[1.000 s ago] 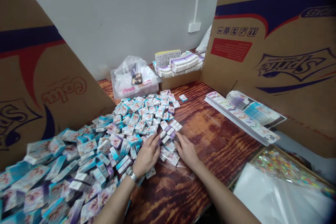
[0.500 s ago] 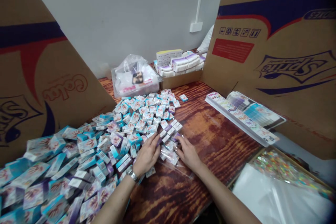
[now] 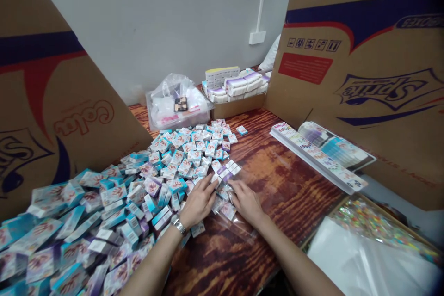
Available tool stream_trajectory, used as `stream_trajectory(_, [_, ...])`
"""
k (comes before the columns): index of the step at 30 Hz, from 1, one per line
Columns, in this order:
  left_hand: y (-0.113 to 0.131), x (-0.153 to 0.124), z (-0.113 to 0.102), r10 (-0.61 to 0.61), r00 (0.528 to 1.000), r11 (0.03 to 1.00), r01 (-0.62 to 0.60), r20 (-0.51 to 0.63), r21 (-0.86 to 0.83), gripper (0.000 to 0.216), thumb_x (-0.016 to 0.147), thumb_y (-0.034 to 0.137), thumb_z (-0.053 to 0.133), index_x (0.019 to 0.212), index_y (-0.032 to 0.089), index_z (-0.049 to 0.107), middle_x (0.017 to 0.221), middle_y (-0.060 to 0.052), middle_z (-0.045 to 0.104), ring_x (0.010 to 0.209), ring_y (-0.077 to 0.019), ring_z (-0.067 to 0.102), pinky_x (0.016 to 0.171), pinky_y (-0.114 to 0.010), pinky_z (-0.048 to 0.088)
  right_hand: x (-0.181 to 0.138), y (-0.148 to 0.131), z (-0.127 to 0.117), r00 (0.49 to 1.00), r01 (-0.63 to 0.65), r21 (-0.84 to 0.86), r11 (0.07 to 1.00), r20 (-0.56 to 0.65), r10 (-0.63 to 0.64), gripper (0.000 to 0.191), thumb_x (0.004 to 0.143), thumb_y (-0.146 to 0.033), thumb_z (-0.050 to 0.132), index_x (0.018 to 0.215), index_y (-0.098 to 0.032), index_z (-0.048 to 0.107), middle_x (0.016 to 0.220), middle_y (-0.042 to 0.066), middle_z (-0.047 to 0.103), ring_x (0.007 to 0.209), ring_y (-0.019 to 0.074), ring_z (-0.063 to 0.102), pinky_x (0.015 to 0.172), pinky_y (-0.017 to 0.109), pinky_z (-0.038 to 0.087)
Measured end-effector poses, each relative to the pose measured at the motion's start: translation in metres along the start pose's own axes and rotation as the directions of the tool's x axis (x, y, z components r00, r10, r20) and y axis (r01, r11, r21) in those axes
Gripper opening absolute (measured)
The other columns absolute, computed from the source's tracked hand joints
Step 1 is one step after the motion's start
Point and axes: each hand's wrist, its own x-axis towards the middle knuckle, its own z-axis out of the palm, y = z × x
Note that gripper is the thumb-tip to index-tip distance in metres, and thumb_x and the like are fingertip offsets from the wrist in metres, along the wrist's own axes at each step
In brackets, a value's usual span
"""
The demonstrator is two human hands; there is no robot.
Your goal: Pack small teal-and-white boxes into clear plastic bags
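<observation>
A tight cluster of small cardboard boxes (image 3: 226, 172), white with purple, lies on the table between my two hands. My left hand (image 3: 198, 201), with a metal watch on its wrist, grips the cluster's left side with curved fingers. From the right, my right hand (image 3: 245, 200) presses its bent fingers against the near boxes. Under and just in front of the fingers is a clear plastic bag (image 3: 243, 229), with printed boxes (image 3: 227, 210) showing at it; whether they are inside is unclear. A large pile of loose printed boxes (image 3: 118, 192) spreads beside my left hand.
Large brown cartons (image 3: 367, 55) stand at both sides. At the back are a filled plastic bag (image 3: 176, 106) and an open carton (image 3: 239, 108) of packed bundles. Printed sheets (image 3: 315, 155) lie to the right, above a box of colourful pieces (image 3: 374, 222) and white plastic sheeting (image 3: 367, 259).
Both hands stay at the cluster, their fingers shifting slightly. A purple box that was by my right fingertips now sits in among the white ones. The view has moved a little.
</observation>
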Motion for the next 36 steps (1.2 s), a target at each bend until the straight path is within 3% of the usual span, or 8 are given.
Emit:
stream_trajectory(6, [-0.005,-0.003,0.003,-0.007,1.0,1.0,0.007,-0.009,0.018,0.04,0.093,0.03,0.035,0.131,0.022,0.044,0.138,-0.012,0.04,0.126,-0.0244,0.039,0.104,-0.045,0.037,-0.003,0.0,-0.008,0.996,0.011,0.016,1.0,0.088,-0.013,0.045,0.086,-0.025,0.049,0.13,-0.021,0.042,0.116,0.009,0.056,0.101,0.0207,0.058,0.086,0.034,0.048])
stream_trajectory(11, [-0.004,-0.006,0.001,-0.038,0.999,0.999,0.038,0.026,0.018,0.043,0.093,0.032,0.034,0.134,0.02,0.04,0.14,-0.013,0.037,0.128,-0.0245,0.037,0.105,-0.043,0.035,-0.003,-0.005,-0.006,0.983,-0.034,0.008,0.999,0.179,0.032,0.046,0.08,-0.026,0.059,0.124,-0.021,0.046,0.11,0.01,0.059,0.099,0.022,0.059,0.084,0.034,0.047])
stream_trajectory(16, [-0.003,-0.009,0.0,-0.013,1.0,1.0,0.013,0.026,-0.002,0.042,0.093,0.031,0.034,0.134,0.022,0.041,0.141,-0.012,0.037,0.129,-0.0245,0.037,0.105,-0.044,0.035,0.002,-0.011,0.003,0.995,-0.068,0.105,0.992,0.075,0.06,0.036,0.08,-0.023,0.061,0.113,-0.018,0.052,0.105,0.009,0.058,0.095,0.0211,0.058,0.084,0.033,0.047])
stream_trajectory(23, [-0.003,-0.01,0.0,-0.026,1.0,0.999,0.026,0.016,-0.044,0.045,0.092,0.031,0.036,0.136,0.021,0.038,0.14,-0.012,0.038,0.128,-0.0244,0.038,0.106,-0.044,0.034,0.014,-0.023,0.014,0.99,-0.013,0.295,0.955,-0.13,0.054,0.019,0.081,-0.016,0.054,0.1,-0.019,0.054,0.097,0.007,0.054,0.087,0.0179,0.056,0.08,0.031,0.048])
stream_trajectory(29, [-0.001,-0.009,0.001,0.035,0.999,0.998,-0.033,0.025,-0.048,0.042,0.092,0.028,0.039,0.134,0.028,0.042,0.142,-0.009,0.036,0.128,-0.0253,0.038,0.105,-0.044,0.036,0.019,-0.023,0.024,0.988,-0.046,0.298,0.953,-0.128,0.088,0.024,0.074,-0.009,0.054,0.096,-0.02,0.053,0.096,0.005,0.052,0.089,0.0184,0.056,0.081,0.033,0.048])
stream_trajectory(32, [-0.003,-0.008,0.003,0.022,0.999,0.999,-0.022,0.024,-0.033,0.039,0.092,0.03,0.038,0.13,0.025,0.047,0.142,-0.011,0.034,0.128,-0.0269,0.038,0.104,-0.045,0.036,0.019,-0.022,0.023,0.986,-0.093,0.395,0.914,-0.094,0.141,0.017,0.076,-0.015,0.056,0.092,-0.02,0.052,0.094,0.005,0.053,0.082,0.0168,0.057,0.071,0.03,0.051])
stream_trajectory(34, [-0.003,-0.008,0.004,0.009,1.0,1.0,-0.009,0.029,-0.023,0.04,0.092,0.032,0.037,0.13,0.023,0.047,0.144,-0.012,0.032,0.129,-0.0273,0.036,0.105,-0.046,0.035,0.016,-0.019,0.017,0.991,-0.083,0.448,0.89,-0.054,0.12,0.015,0.079,-0.017,0.054,0.093,-0.02,0.052,0.094,0.005,0.054,0.079,0.0154,0.058,0.067,0.027,0.051])
stream_trajectory(36, [-0.004,-0.008,0.004,0.003,0.999,1.0,-0.002,0.037,-0.02,0.041,0.093,0.032,0.037,0.131,0.022,0.046,0.144,-0.013,0.031,0.131,-0.0273,0.034,0.106,-0.046,0.033,0.01,-0.015,0.007,0.999,-0.029,0.427,0.904,-0.027,0.045,0.016,0.081,-0.016,0.05,0.097,-0.02,0.053,0.097,0.005,0.056,0.085,0.0156,0.058,0.073,0.027,0.05])
